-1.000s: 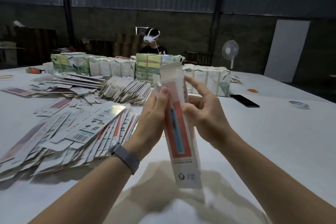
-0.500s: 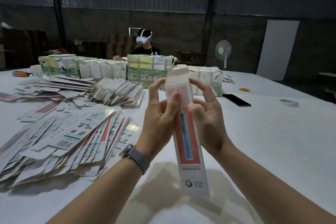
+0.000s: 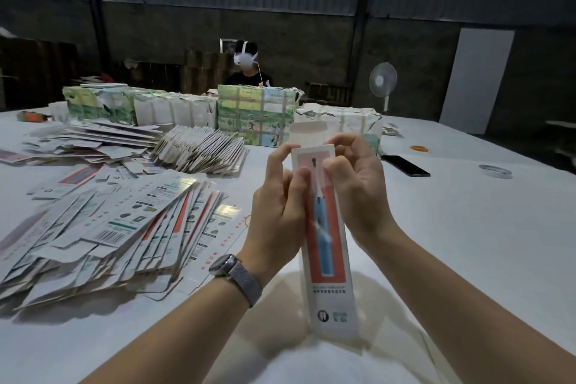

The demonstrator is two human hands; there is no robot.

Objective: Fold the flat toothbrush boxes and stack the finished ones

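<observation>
While the toothbrush box point(image 3: 324, 227) stands upright in the air over the near edge of the table point(image 3: 467, 227), I've got both hands on its upper half. My left hand point(image 3: 277, 212) wraps the left side, fingers curled against the edge and thumb pressed flat on the red front panel. My right hand point(image 3: 358, 184) grips the right side, fingers bent and pinching the top corner just under the open flap point(image 3: 308, 131), which sticks straight up, white and unfolded. The printed blue toothbrush faces me, and the lower end of the box hangs free above the tabletop.

Out to my left, near the left edge, there's a fanned heap of flat boxes point(image 3: 109, 227), barcodes and red stripes showing. Beyond it, toward the far left, a second loose pile point(image 3: 93, 140) and a tighter slanted bundle point(image 3: 202, 150). Along the far edge runs a row of wrapped bundles point(image 3: 255, 115), green and white. A watch point(image 3: 227, 265) sits on my left wrist. To the right, a black phone point(image 3: 405, 165) lies flat, and further right a tape roll point(image 3: 495, 171). Across the table sits another person point(image 3: 247, 72) wearing a white headset, with a standing fan point(image 3: 382, 81) off to their side.
</observation>
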